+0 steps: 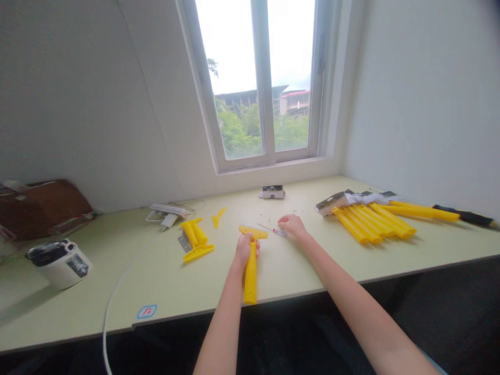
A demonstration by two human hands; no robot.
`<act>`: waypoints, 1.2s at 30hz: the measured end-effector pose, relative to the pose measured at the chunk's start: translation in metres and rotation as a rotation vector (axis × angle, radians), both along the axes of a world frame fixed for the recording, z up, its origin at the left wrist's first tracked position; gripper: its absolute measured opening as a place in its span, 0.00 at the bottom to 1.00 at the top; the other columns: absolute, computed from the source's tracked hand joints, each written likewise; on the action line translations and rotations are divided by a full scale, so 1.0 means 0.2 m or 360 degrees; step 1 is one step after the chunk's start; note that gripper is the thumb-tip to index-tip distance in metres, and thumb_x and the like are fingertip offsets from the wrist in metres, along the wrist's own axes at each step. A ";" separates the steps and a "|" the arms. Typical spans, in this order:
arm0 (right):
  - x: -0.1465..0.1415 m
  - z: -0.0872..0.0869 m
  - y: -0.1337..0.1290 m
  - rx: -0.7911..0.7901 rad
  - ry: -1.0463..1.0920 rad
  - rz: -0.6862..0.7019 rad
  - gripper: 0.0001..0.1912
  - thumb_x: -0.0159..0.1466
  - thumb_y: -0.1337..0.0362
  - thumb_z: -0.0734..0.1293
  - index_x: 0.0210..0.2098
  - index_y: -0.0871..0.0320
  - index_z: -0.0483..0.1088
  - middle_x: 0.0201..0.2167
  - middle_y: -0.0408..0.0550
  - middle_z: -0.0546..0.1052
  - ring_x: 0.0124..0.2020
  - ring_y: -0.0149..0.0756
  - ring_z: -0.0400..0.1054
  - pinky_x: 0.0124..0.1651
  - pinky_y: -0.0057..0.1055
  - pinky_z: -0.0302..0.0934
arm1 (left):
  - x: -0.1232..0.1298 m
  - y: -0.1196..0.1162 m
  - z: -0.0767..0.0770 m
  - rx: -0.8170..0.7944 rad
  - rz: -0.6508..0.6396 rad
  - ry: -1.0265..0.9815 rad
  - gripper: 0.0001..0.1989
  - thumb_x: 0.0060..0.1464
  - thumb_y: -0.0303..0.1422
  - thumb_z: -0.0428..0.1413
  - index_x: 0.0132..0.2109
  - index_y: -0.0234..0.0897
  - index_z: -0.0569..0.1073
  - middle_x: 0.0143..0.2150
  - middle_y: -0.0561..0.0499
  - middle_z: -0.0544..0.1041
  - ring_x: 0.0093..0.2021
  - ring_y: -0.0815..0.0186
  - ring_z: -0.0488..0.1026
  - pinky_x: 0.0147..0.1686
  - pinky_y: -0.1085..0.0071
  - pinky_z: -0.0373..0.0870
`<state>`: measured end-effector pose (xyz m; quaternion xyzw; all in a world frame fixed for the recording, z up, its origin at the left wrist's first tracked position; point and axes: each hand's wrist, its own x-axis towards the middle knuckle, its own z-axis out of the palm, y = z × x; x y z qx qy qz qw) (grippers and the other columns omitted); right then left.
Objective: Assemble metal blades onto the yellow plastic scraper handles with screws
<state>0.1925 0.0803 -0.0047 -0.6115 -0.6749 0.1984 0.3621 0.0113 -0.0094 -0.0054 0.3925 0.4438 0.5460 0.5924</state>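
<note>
My left hand [244, 250] is wrapped round a yellow scraper [251, 276], near its T-shaped head, with the handle pointing down toward the table's front edge. To the right, my right hand [291, 225] is at the table with its fingers curled together, beside the handle of a small screwdriver [278, 232]; whether it grips the screwdriver or a tiny part is too small to tell. Several tiny dark bits lie on the table just beyond my hands. Left of my left hand are yellow scraper pieces [198, 253] and a small yellow part [219, 216].
Several yellow handles [375, 224] lie at the right with a box [331, 203] and a black-handled tool [464, 216]. A small box [272, 191] sits near the window. At the left are a lidded mug [64, 264], a white adapter [169, 221] and a cable [110, 297].
</note>
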 end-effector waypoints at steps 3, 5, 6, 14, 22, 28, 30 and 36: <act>0.02 0.01 0.02 -0.0009 -0.0090 0.0158 0.10 0.44 0.71 0.64 0.26 0.60 0.76 0.28 0.51 0.77 0.30 0.37 0.70 0.33 0.28 0.59 | 0.00 -0.01 0.00 0.0008 -0.0145 0.0062 0.11 0.45 0.40 0.47 0.31 0.37 0.59 0.16 0.57 0.65 0.10 0.73 0.57 0.10 0.77 0.51; 0.01 0.03 0.02 -0.0008 -0.0155 0.0202 0.10 0.44 0.72 0.64 0.24 0.60 0.76 0.25 0.52 0.77 0.28 0.36 0.69 0.31 0.27 0.58 | 0.00 -0.02 0.00 0.0014 -0.0199 0.0093 0.10 0.45 0.40 0.47 0.31 0.37 0.59 0.16 0.57 0.65 0.10 0.74 0.57 0.11 0.77 0.51; 0.01 0.04 0.02 -0.0013 -0.0187 0.0207 0.10 0.44 0.72 0.63 0.23 0.61 0.76 0.24 0.52 0.77 0.26 0.36 0.69 0.31 0.27 0.58 | 0.00 -0.02 0.00 0.0012 -0.0212 0.0103 0.11 0.45 0.40 0.47 0.32 0.37 0.59 0.16 0.57 0.65 0.10 0.74 0.57 0.11 0.77 0.51; -0.01 0.04 0.03 -0.0034 0.0021 0.0140 0.05 0.43 0.71 0.66 0.19 0.61 0.74 0.21 0.52 0.76 0.24 0.36 0.68 0.29 0.29 0.57 | 0.00 -0.03 0.00 -0.0015 -0.0257 0.0185 0.10 0.46 0.39 0.46 0.32 0.37 0.60 0.17 0.56 0.65 0.11 0.74 0.58 0.11 0.77 0.53; -0.20 0.15 -0.15 -0.0079 0.0781 0.0767 0.09 0.45 0.61 0.69 0.24 0.59 0.74 0.27 0.45 0.75 0.30 0.34 0.66 0.33 0.30 0.59 | 0.01 -0.04 0.01 0.0055 -0.0316 0.0268 0.09 0.47 0.37 0.45 0.33 0.36 0.60 0.17 0.55 0.65 0.11 0.73 0.59 0.11 0.77 0.53; -0.28 0.14 -0.19 -0.0022 0.0760 0.1034 0.05 0.46 0.64 0.69 0.22 0.59 0.74 0.29 0.47 0.75 0.34 0.36 0.67 0.38 0.31 0.59 | 0.00 -0.03 -0.01 0.0140 -0.0364 0.0263 0.10 0.48 0.37 0.44 0.36 0.35 0.60 0.18 0.55 0.66 0.11 0.71 0.60 0.11 0.76 0.54; -0.28 0.14 -0.19 0.0032 0.0732 0.1047 0.06 0.47 0.64 0.68 0.23 0.59 0.75 0.29 0.47 0.75 0.34 0.36 0.67 0.38 0.31 0.59 | -0.01 -0.02 -0.02 0.0151 -0.0377 0.0262 0.11 0.48 0.37 0.44 0.37 0.35 0.61 0.18 0.55 0.66 0.11 0.71 0.60 0.11 0.76 0.54; -0.29 0.15 -0.22 -0.0086 0.0667 0.0889 0.07 0.48 0.64 0.67 0.25 0.60 0.73 0.24 0.45 0.73 0.27 0.32 0.65 0.30 0.27 0.58 | 0.00 -0.01 -0.02 0.0119 -0.0395 0.0270 0.14 0.49 0.37 0.44 0.40 0.33 0.62 0.18 0.55 0.66 0.11 0.71 0.61 0.11 0.76 0.55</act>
